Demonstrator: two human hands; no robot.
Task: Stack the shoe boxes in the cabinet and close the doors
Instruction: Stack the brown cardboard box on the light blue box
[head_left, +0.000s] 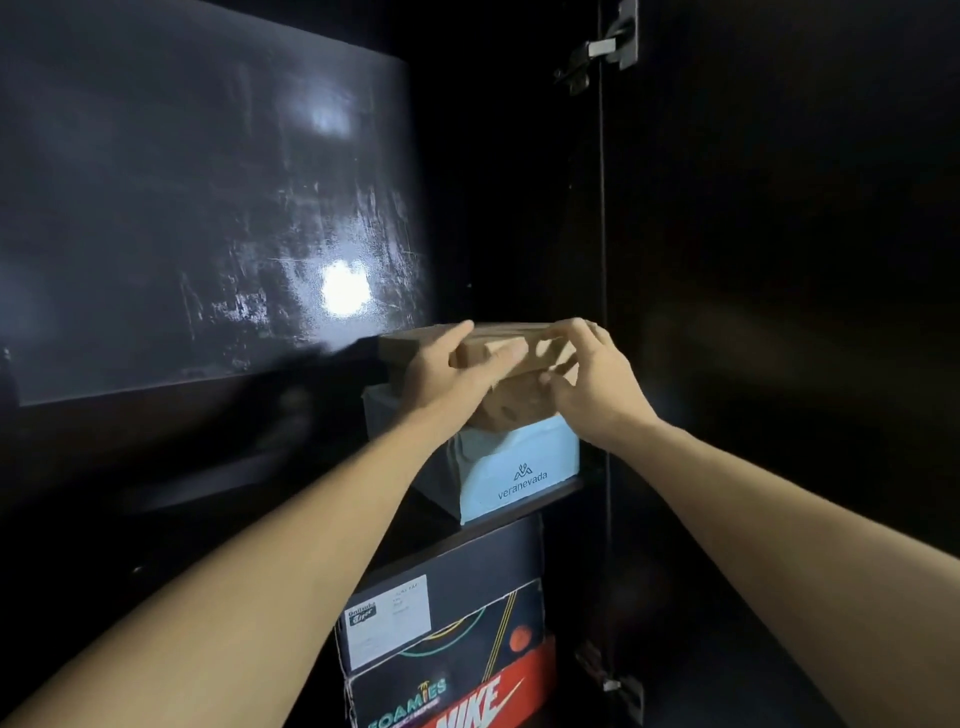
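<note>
A plain brown shoe box (498, 347) sits tilted on top of a pale blue "veranevada" box (519, 467) on an upper cabinet shelf. My left hand (447, 379) holds the brown box's near left end, thumb on top and fingers along its front. My right hand (587, 379) grips its right end with curled fingers. Below the shelf stand a black Onitsuka Tiger box (441, 608), a dark "Foamies" box (410, 701) and a red Nike box (498, 696), stacked.
The glossy black left cabinet door (208, 208) stands open and reflects a bright light. The right door (779, 312) is open too, its hinges (602, 52) at the top and lower down. The cabinet interior is dark.
</note>
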